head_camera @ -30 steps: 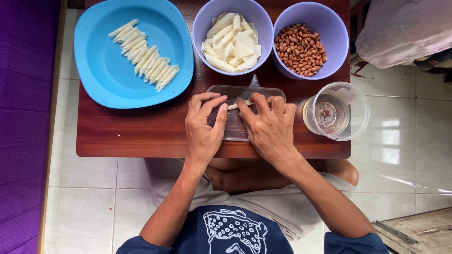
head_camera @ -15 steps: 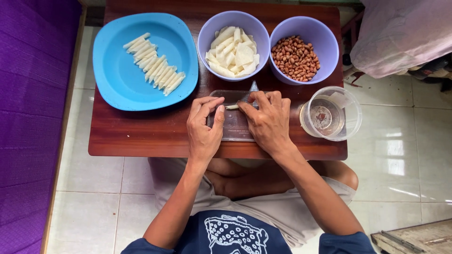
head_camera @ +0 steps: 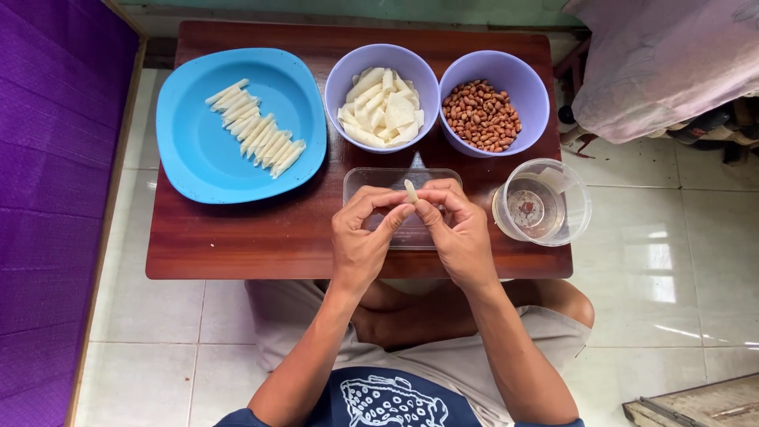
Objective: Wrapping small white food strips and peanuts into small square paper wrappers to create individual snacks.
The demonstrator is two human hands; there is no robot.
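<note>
My left hand (head_camera: 362,237) and my right hand (head_camera: 457,231) meet above a clear flat plastic lid (head_camera: 365,180) on the low wooden table (head_camera: 237,237). Together their fingertips pinch a small pale rolled wrapper (head_camera: 410,190), which stands up between them. Behind the lid sit a lilac bowl of cut pale wrapper pieces (head_camera: 382,108) and a lilac bowl of peanuts (head_camera: 483,115). A blue plate (head_camera: 198,150) at the left holds a row of several finished pale rolls (head_camera: 256,134).
A clear plastic cup (head_camera: 542,202) with a little liquid stands at the table's right edge. A purple surface (head_camera: 47,198) runs along the left. Pinkish cloth (head_camera: 664,63) hangs at the upper right. White floor tiles surround the table; my crossed legs lie under it.
Both hands lifted off the clear lid, where they lay flat rolling, and now hold the small roll up between the fingertips. The camera view shifted slightly.
</note>
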